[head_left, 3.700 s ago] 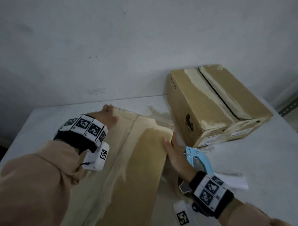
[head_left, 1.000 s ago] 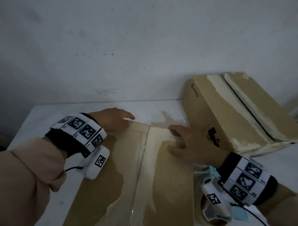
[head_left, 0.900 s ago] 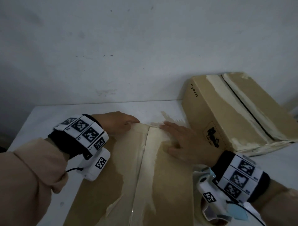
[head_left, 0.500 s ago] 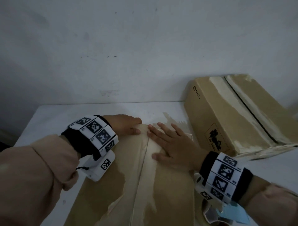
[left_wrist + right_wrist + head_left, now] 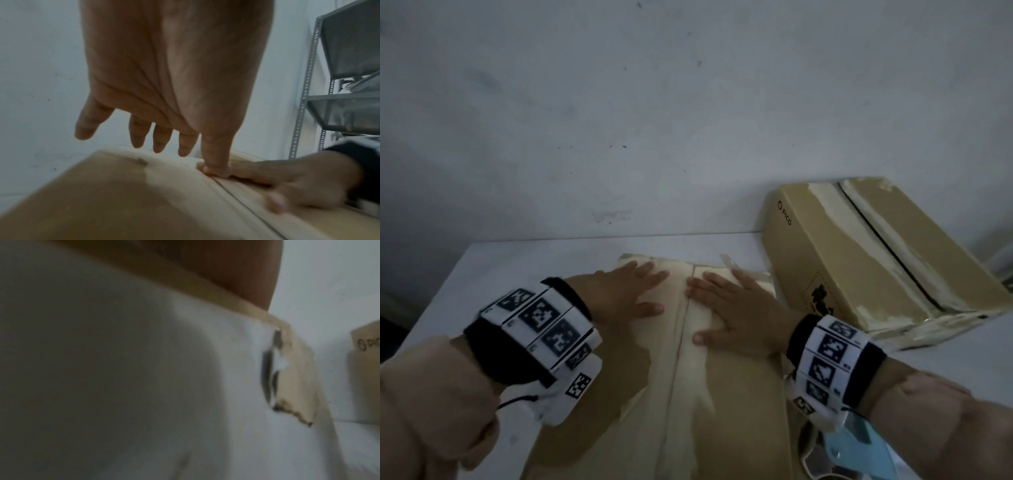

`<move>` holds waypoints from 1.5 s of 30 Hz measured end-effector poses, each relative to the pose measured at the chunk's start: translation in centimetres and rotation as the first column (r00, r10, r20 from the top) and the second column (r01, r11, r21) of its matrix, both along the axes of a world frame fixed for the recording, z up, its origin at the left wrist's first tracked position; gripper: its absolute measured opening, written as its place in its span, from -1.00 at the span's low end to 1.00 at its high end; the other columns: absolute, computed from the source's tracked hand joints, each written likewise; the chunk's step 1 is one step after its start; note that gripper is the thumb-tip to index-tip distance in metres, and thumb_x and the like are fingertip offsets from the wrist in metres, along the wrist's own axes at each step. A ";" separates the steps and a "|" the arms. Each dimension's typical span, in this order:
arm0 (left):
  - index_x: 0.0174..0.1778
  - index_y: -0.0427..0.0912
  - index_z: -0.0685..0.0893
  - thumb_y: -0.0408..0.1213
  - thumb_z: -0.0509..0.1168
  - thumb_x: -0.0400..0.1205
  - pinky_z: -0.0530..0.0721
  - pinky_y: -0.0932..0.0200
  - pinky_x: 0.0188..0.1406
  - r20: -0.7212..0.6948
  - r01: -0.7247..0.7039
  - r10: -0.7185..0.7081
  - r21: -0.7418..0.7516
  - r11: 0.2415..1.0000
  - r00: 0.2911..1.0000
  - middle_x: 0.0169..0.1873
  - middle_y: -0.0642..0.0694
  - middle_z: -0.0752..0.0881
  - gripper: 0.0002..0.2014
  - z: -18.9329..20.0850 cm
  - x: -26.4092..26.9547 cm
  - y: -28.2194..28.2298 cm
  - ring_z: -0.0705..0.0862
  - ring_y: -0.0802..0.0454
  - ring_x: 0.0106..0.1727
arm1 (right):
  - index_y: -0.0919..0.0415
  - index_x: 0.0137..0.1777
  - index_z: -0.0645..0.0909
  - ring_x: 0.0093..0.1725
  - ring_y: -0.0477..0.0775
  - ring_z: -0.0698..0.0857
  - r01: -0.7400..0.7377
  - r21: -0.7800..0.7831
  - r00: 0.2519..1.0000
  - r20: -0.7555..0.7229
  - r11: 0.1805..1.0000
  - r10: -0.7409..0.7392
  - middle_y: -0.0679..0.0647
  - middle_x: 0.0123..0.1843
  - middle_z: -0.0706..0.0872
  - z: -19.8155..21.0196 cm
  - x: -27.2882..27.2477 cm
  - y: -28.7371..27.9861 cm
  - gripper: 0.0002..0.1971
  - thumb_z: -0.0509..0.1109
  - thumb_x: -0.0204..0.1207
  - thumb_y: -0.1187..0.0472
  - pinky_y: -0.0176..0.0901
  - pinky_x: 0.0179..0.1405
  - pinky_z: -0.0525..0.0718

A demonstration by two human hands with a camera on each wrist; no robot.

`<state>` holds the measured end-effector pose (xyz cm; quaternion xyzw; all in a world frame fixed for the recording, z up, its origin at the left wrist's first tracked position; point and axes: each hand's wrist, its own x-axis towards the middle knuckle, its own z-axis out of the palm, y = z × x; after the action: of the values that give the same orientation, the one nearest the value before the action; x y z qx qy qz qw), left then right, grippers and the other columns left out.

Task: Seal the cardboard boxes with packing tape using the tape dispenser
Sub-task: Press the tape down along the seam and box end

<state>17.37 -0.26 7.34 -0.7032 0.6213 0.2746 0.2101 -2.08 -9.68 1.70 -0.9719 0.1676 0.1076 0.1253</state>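
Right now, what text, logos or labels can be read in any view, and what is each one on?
"PICO", beside a round logo: upper end panel of the far cardboard box; the right wrist view shows it cut off.
Black printed graphic lower on that panel: unreadable.
Square black-and-white marker patterns on both wristbands: codes, no readable words.
Near cardboard box: no text visible.
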 end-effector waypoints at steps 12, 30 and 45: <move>0.60 -0.06 -0.36 0.52 -0.59 0.07 -0.36 -0.37 0.49 -0.069 -0.076 0.066 -0.141 0.987 0.995 0.54 0.06 -0.50 0.16 -4.8 -5.4 7.9 -0.43 -0.05 0.60 | -0.04 0.59 -0.34 0.62 -0.07 -0.17 0.063 -0.048 0.997 0.040 0.997 -0.061 -0.04 0.66 -0.27 0.2 2.3 -4.8 -0.11 -0.24 0.39 -0.52 -0.09 0.53 -0.25; 0.40 -0.16 0.51 0.24 -0.33 0.63 0.17 -0.25 0.28 0.053 -0.181 0.252 -0.556 0.811 0.966 0.37 -0.13 0.61 -0.25 -8.0 -6.1 9.8 0.60 -0.22 0.36 | 0.11 0.62 -0.27 0.61 0.01 -0.29 0.220 -0.017 0.974 -0.044 0.975 -0.221 0.01 0.66 -0.31 0.1 -0.3 2.4 -0.16 -0.27 0.47 -0.40 0.04 0.56 -0.31; 0.35 -0.28 0.59 0.09 -0.26 0.71 0.38 -0.04 0.39 0.054 -0.007 0.057 -0.658 0.753 0.997 0.35 -0.20 0.61 -0.32 -8.4 -8.7 10.9 0.59 -0.14 0.37 | 0.04 0.62 -0.10 0.62 -0.02 -0.20 0.194 -0.003 0.981 0.019 0.981 -0.194 -0.04 0.67 -0.19 0.2 -0.6 1.8 -0.32 -0.09 0.59 -0.27 0.01 0.56 -0.28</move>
<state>8.71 10.61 -1.07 -0.7518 0.6583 0.0174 -0.0334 -2.64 -7.87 1.87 -0.9523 0.2606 0.0855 0.1342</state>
